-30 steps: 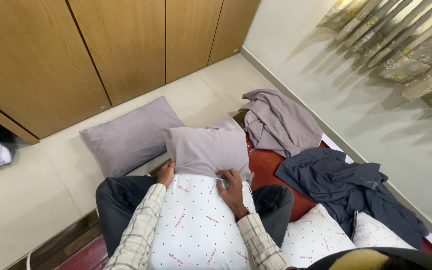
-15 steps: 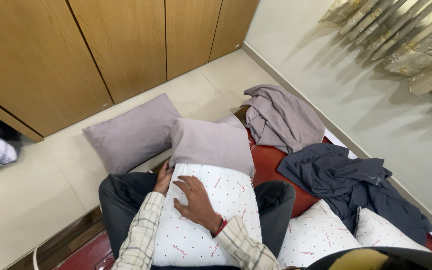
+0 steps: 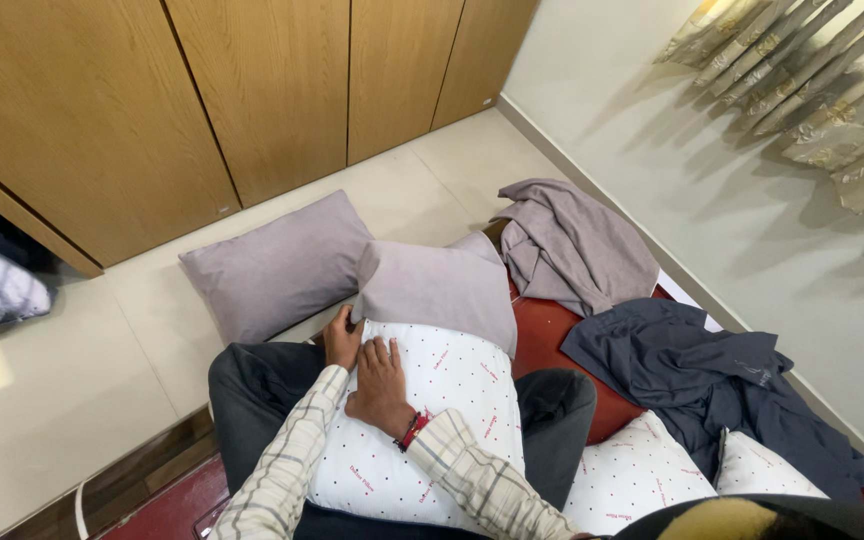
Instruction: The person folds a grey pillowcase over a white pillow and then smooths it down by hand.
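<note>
A white pillow with small dots lies on my lap, its far end tucked inside a light purple pillowcase. My left hand grips the left edge of that pillowcase where it meets the pillow. My right hand lies flat on the white pillow just beside my left hand, fingers together, holding nothing.
A covered purple pillow lies on the pale floor ahead. A crumpled purple cloth and a dark blue garment lie on the red bed. Two more dotted pillows sit at right. Wooden wardrobe doors stand beyond.
My right hand left the pillowcase's right edge and slid left across the white pillow to rest next to my left hand. More of the white pillow now shows.
</note>
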